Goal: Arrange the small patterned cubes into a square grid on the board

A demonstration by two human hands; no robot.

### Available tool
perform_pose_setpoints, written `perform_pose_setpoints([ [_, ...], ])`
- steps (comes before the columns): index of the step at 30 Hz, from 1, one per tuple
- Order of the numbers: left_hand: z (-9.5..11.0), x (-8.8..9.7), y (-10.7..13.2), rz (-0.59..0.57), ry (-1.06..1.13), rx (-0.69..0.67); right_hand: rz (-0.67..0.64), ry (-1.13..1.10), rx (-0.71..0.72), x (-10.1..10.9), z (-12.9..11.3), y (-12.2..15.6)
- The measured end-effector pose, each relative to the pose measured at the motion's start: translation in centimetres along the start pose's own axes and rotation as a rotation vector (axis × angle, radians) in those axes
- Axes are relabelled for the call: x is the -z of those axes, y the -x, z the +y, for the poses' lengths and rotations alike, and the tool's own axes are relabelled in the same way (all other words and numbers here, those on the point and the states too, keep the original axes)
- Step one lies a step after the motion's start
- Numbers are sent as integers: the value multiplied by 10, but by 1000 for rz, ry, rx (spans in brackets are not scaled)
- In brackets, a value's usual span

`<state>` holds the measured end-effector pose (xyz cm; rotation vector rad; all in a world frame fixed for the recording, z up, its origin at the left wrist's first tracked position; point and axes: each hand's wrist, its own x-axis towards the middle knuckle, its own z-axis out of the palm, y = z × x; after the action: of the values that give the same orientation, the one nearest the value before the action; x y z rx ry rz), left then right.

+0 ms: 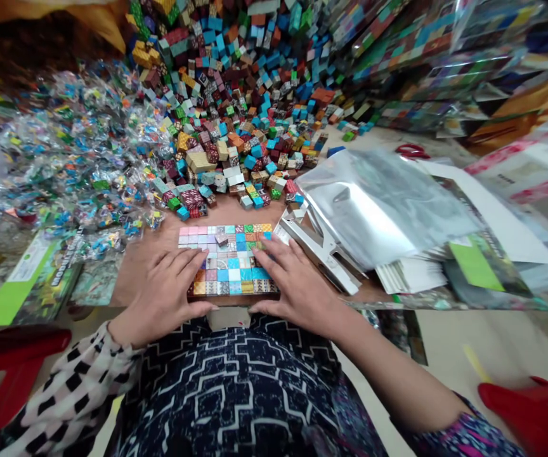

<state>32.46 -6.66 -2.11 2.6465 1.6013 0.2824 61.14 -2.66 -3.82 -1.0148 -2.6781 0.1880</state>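
Note:
A flat rectangle of small patterned boxes point(229, 263) lies at the front edge of the brown board, its pieces packed side by side in rows. One small grey box point(221, 240) sits tilted on top of the rows. My left hand point(169, 285) rests along the left side of the rectangle, fingers stretched out and touching it. Along the right side lies my right hand point(297, 279), fingers spread with the tips over the edge pieces. Both thumbs are at the near edge. Neither hand grips a loose piece.
A large heap of small coloured boxes point(236, 114) rises behind. Left is a pile of clear-wrapped pieces point(84, 158). A white stapler point(324, 251) lies close to my right hand, with clear plastic bags point(388, 203) beyond. Printed green cards point(26, 276) lie at the left edge.

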Motion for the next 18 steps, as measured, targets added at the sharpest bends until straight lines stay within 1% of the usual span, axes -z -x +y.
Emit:
perform_pose_setpoints([
  [3, -1, 1, -8, -60, -24, -42, -54, 37, 68, -3, 2, -6],
  [8, -3, -7, -10, -22, 6, -108, -18, 31, 92, -10, 1, -7],
  [12, -4, -12, -8, 4, 31, -97, -6, 24, 97, -14, 1, -6],
  [14, -3, -13, -8, -3, 32, -87, -6, 36, 103, -15, 2, -6],
  [18, 1, -10, -9, -36, 4, -57, -59, 74, 87, -12, 1, -7],
])
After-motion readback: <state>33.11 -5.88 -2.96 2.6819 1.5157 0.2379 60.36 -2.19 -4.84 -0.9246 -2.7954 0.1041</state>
